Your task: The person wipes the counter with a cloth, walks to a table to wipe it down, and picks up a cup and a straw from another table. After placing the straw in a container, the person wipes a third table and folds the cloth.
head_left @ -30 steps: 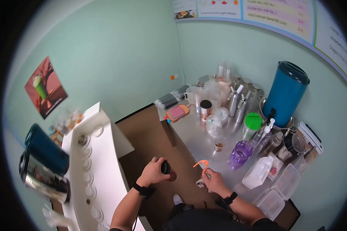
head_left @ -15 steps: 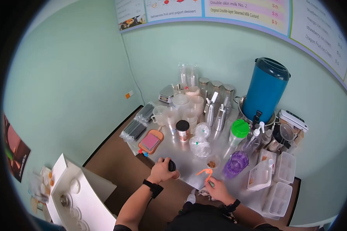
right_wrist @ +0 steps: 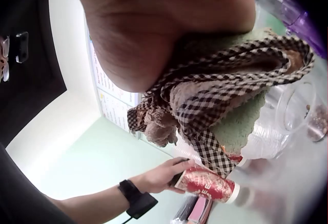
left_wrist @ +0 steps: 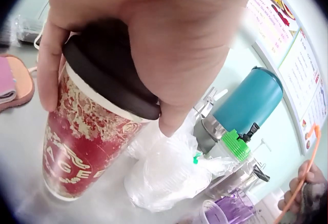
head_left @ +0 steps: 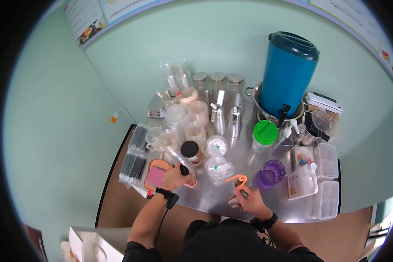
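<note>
My left hand (head_left: 174, 177) grips a red patterned paper cup (left_wrist: 87, 142) from above, fingers and thumb around its black lid (left_wrist: 102, 75). The cup is tilted, its base close over the metal table. My right hand (head_left: 254, 203) holds a soft, pale green fabric item (right_wrist: 238, 121) with black-and-white checked trim (right_wrist: 205, 103) and a small fuzzy lump on it; its exact kind I cannot tell. From the same hand an orange bent strip (head_left: 242, 179) sticks up. Between the hands lie clear plastic-wrapped lids or cups (head_left: 218, 167).
Another black-lidded cup (head_left: 191, 153) stands ahead of the left hand, near plastic jugs (head_left: 170, 139). An orange-edged board with a pink cloth (head_left: 155, 175) lies to the left. Rightward are a purple cup (head_left: 271, 174), a green-lidded shaker (head_left: 265, 133), a blue dispenser (head_left: 288, 72) and clear containers (head_left: 325, 198).
The view has swung right, from the white counter to the metal table. Both hands have come over the table, the left still gripping the cup, the right still holding the fabric item and orange strip.
</note>
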### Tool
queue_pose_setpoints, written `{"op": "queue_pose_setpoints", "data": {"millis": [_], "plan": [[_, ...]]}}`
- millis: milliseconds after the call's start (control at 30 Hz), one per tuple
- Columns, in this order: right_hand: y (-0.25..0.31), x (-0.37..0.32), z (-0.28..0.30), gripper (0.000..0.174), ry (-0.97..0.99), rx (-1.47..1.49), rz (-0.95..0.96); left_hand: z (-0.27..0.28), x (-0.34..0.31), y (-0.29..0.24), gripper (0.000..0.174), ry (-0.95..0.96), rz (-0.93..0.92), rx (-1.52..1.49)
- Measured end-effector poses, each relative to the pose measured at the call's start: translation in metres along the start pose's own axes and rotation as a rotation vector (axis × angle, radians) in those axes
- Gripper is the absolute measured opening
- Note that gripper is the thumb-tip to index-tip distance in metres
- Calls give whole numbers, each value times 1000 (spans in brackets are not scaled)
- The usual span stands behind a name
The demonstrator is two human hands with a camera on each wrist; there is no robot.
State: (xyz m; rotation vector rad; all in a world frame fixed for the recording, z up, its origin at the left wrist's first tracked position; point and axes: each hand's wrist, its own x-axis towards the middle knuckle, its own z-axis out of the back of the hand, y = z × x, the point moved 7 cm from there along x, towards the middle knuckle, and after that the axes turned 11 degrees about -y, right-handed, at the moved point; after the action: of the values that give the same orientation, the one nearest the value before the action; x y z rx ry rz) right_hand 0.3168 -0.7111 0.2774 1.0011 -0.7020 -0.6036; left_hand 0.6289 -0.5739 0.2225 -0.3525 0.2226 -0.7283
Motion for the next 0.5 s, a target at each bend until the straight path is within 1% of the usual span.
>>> {"op": "queue_pose_setpoints", "data": {"millis": [100,233,267,333,367,433,467,500], "plan": [[-7,-5,11,14,-123,-54,-80,-8,5,-5,90,-45,-79,50],[-8,-27,16,15,-230,-128,-298,-21,30,-3,88,-130,-225,63],[-5,-35,13,15,-275,-133,-321,-22,32,-4,87,-131,-248,49],[5,-52,6,15,-364,-148,-355,-20,33,-4,86,-142,-290,10],[11,-60,0,14,-406,-175,-337,-17,31,-5,84,-157,-330,18],[23,-81,-16,13,-481,-227,-305,-9,28,-4,86,-148,-357,4],[29,-87,-25,13,-492,-246,-324,-8,27,-2,88,-139,-368,-2],[36,-94,-33,12,-500,-265,-348,-12,29,3,96,-123,-392,-20]]}}
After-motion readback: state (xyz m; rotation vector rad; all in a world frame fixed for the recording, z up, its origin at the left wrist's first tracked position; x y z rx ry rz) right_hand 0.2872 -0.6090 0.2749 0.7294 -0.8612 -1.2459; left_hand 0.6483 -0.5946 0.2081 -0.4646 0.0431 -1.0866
